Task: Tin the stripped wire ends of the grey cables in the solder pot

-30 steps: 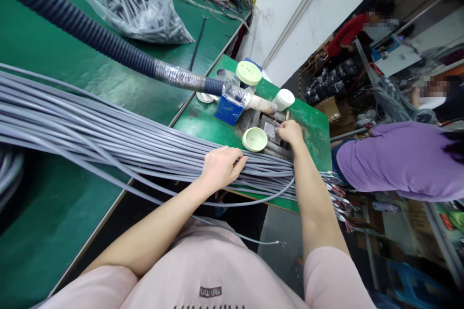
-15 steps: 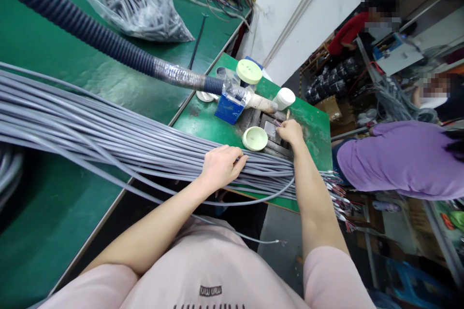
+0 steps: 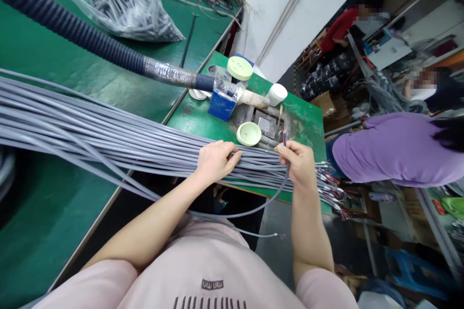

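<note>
In the head view my right hand (image 3: 297, 160) pinches a grey cable (image 3: 268, 205) near its stripped end. Thin coloured wires (image 3: 284, 138) stick up past the fingertips, and the cable curves down below the table edge. Across the thick bundle of grey cables (image 3: 170, 147) lies my left hand (image 3: 216, 161), its fingers loosely bent and the thumb apart. Just beyond the hands are a pale green round dish (image 3: 249, 133) and a dark, stained metal fixture with a grey square plate (image 3: 266, 124). A thin stick (image 3: 280, 117) leans on that fixture.
A ribbed hose (image 3: 90, 43) leads to a nozzle beside a blue box (image 3: 221, 105). A white jar (image 3: 277, 94) and a yellow-green lid (image 3: 239, 67) stand behind. A plastic bag of grey pieces (image 3: 126, 5) lies far left. A person in purple (image 3: 395, 149) is at the right.
My right hand has drawn back from the metal fixture toward me, bringing the cable's wire end with it. My left hand stays on the bundle. The view has shifted slightly.
</note>
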### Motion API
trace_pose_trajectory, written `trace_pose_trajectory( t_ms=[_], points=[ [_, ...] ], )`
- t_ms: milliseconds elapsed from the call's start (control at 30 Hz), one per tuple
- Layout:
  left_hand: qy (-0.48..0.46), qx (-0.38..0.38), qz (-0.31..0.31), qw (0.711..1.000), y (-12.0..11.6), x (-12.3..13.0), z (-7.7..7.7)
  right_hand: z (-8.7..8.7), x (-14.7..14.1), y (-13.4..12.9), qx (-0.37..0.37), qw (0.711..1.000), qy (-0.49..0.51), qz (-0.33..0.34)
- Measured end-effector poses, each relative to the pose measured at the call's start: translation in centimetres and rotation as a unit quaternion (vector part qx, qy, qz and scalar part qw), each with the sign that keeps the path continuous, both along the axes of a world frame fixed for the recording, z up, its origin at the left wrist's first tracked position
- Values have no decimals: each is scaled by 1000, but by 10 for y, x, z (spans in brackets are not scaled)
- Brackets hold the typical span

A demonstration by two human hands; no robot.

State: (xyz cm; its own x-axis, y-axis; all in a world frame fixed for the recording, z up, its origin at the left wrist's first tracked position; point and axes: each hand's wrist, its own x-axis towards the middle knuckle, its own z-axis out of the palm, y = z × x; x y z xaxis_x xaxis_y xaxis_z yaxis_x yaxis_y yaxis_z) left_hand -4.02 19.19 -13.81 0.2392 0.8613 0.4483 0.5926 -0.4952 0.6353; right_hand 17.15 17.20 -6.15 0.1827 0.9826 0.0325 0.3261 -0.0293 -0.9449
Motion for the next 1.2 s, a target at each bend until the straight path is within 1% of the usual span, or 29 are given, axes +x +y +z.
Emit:
trace_pose_trajectory(
  t_ms=[67, 100, 133, 167, 233, 333, 400, 467, 533, 600, 667, 767, 833, 933, 967, 1033, 1100, 1133, 1167, 1200],
  points=[
    [-88, -23, -36, 995, -4, 2, 0, -8, -14, -22, 7, 994, 106, -10],
    [-148, -47, -56, 986, -7, 4, 1, -13, -21, -31, 11, 988, 153, -17],
    [-210, -79, -75, 971, -11, 7, 1, -18, -26, -38, 14, 981, 194, -22],
    [-270, -118, -96, 951, -16, 11, 2, -22, -32, -44, 16, 973, 228, -26],
    [-369, -199, -142, 897, -28, 21, 4, -29, -40, -53, 14, 963, 268, -35],
    [-464, -295, -203, 810, -44, 38, 7, -34, -47, -61, 3, 961, 273, -36],
    [-497, -341, -217, 768, -52, 47, 7, -35, -49, -65, 0, 964, 263, -29],
    [-516, -377, -214, 739, -57, 54, 5, -36, -49, -69, 2, 966, 257, -27],
    [-535, -400, -197, 718, -59, 57, 5, -38, -46, -73, 7, 968, 248, -25],
    [-554, -416, -180, 698, -60, 57, 5, -42, -41, -78, 8, 975, 224, -5],
    [-571, -429, -174, 678, -59, 55, 8, -47, -36, -86, 2, 984, 176, 27],
    [-586, -441, -159, 661, -60, 52, 14, -54, -32, -100, 6, 995, 89, 53],
    [-584, -468, -164, 642, -63, 55, 15, -56, -33, -108, 29, 997, 49, 55],
    [-565, -536, -198, 596, -71, 62, 13, -56, -37, -114, 62, 996, 22, 53],
    [-558, -550, -206, 586, -73, 64, 11, -55, -38, -115, 64, 997, 20, 48],
    [-549, -555, -227, 582, -77, 65, 7, -55, -39, -117, 59, 997, 23, 32],
    [-537, -534, -266, 596, -80, 63, 2, -55, -38, -117, 47, 998, 26, 16],
    [-530, -518, -284, 609, -81, 61, 1, -55, -36, -117, 41, 999, 27, 12],
    [-523, -496, -295, 627, -82, 59, -1, -54, -35, -117, 36, 999, 23, 14],
    [-514, -470, -296, 654, -82, 57, -2, -53, -33, -117, 35, 999, 7, 24]
  ],
)
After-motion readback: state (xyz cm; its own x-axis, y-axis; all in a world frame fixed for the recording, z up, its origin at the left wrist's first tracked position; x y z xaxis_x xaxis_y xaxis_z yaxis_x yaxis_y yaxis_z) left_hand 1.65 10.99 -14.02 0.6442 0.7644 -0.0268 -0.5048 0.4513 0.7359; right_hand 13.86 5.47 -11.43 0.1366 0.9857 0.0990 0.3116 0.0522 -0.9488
